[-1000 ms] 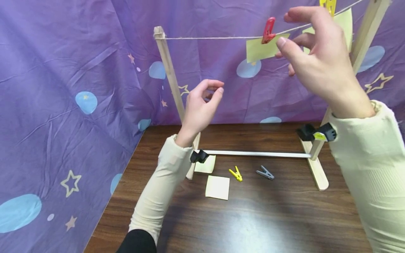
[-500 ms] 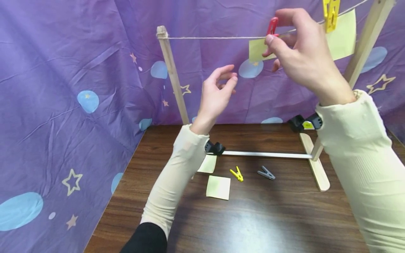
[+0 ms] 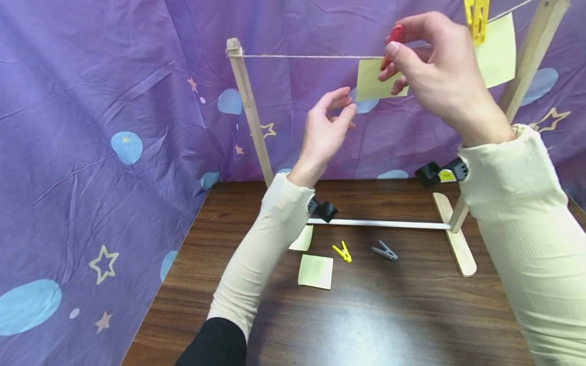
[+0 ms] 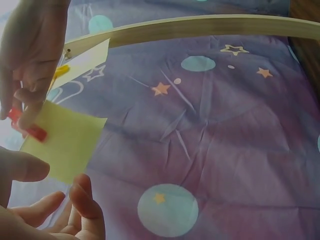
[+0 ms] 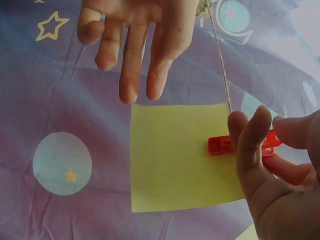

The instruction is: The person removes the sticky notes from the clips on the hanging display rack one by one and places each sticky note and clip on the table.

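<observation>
My right hand (image 3: pixel 446 76) pinches a red clothespin (image 5: pixel 220 145) between thumb and fingers, up at the string (image 3: pixel 311 56). The clothespin's jaws lie over a yellow sticky note (image 5: pixel 175 165), which hangs at the string. To the left and slightly lower, my left hand (image 3: pixel 327 127) is raised with fingers loosely bent, holding nothing. Its fingertips are close to the note's edge in the right wrist view; whether they touch it I cannot tell. Farther right, a yellow clothespin (image 3: pixel 478 23) holds another sticky note (image 3: pixel 496 56) on the string.
The string runs between wooden posts (image 3: pixel 249 107), joined low down by a white bar (image 3: pixel 380 223). On the brown table (image 3: pixel 412 310) lie two sticky notes, one nearer (image 3: pixel 316 272), plus a yellow clothespin (image 3: pixel 342 252) and a grey clothespin (image 3: pixel 385 251).
My right hand has moved left onto the red clothespin and now pinches it. The note has swung to hang lower and straighter. My left hand has risen and moved right towards it.
</observation>
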A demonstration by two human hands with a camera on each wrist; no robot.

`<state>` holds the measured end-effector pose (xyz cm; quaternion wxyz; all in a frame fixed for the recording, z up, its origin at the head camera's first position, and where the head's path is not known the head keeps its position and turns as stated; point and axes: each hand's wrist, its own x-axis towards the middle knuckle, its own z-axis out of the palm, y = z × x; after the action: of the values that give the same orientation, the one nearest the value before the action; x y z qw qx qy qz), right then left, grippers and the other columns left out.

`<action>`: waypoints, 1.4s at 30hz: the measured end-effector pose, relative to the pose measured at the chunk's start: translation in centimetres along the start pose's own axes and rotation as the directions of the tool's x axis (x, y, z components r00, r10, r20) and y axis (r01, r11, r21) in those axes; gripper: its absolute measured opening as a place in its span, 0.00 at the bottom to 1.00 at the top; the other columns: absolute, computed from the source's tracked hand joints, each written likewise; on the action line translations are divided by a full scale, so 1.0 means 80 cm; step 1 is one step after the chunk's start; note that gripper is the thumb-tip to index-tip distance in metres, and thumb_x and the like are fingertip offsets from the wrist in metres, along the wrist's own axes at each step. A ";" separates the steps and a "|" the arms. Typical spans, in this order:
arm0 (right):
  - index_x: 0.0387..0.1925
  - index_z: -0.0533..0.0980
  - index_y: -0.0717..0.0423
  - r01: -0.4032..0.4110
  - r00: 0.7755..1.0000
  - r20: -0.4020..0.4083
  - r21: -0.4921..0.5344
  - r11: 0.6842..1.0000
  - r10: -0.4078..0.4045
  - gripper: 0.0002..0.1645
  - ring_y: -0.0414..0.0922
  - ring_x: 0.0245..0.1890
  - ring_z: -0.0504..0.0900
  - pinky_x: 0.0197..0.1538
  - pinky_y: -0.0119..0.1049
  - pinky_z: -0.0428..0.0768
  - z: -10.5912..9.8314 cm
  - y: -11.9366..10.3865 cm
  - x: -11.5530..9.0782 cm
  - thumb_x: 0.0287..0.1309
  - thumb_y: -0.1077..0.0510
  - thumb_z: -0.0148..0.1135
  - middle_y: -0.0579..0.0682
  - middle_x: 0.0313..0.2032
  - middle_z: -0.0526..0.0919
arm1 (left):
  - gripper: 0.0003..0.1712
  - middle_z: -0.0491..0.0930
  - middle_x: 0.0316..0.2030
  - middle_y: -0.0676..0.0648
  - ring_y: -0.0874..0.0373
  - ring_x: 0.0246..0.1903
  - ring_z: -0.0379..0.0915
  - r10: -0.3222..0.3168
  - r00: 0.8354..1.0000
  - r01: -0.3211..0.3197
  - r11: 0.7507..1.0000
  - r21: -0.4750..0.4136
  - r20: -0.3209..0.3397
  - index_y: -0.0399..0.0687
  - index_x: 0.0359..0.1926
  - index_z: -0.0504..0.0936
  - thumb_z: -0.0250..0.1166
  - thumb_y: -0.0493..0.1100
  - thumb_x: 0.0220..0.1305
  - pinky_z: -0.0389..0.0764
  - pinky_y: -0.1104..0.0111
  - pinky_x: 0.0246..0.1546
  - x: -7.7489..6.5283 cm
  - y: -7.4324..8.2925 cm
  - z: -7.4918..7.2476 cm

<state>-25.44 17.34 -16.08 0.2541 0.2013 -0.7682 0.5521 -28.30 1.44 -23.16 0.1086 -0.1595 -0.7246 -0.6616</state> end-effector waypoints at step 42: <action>0.34 0.78 0.48 -0.024 0.999 -0.046 -0.002 1.000 0.024 0.07 0.36 0.15 0.78 0.15 0.25 0.71 0.007 -0.006 0.001 0.55 0.59 0.69 0.39 0.23 0.84 | 0.11 0.84 0.39 0.40 0.63 0.14 0.71 -0.003 0.998 -0.002 0.997 -0.083 -0.066 0.36 0.47 0.82 0.60 0.37 0.67 0.78 0.73 0.24 0.004 0.006 0.020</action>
<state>-25.26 16.67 -15.82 0.2653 0.1792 -0.7653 0.5584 -28.29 3.10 -22.76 0.1257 -0.1417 -0.6924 -0.6962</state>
